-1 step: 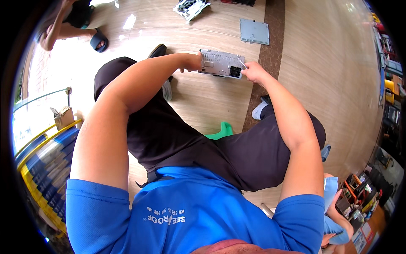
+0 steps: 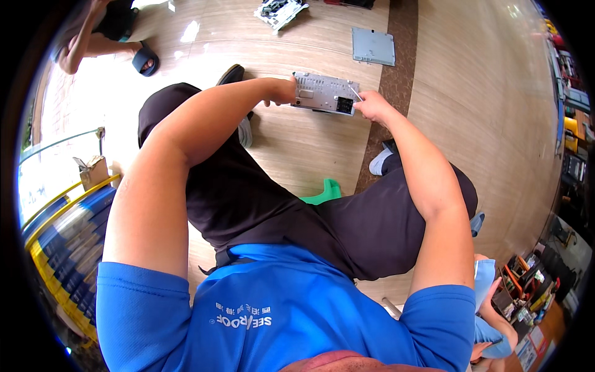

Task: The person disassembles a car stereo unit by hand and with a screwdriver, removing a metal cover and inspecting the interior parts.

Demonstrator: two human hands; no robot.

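Note:
Over the floor in front of me is a silver metal box (image 2: 321,90), much like a car stereo unit, with rows of slots and a black connector block (image 2: 345,105) in its near right corner. Its left end is gripped by my left hand (image 2: 282,92), though some of the fingers are hidden behind it. My right hand (image 2: 373,106) is closed at the right end around a thin light-coloured tool (image 2: 355,93), perhaps a screwdriver. The tool's slim shaft points up and left across the box's face. Whether its tip touches the metal is too small to tell.
A flat grey metal cover (image 2: 373,47) lies beyond the box, and a circuit-board assembly (image 2: 279,13) farther left. A green plastic stool (image 2: 330,190) shows between my legs. Another person's sandalled foot (image 2: 146,61) is at far left. Tools (image 2: 527,279) crowd the lower right.

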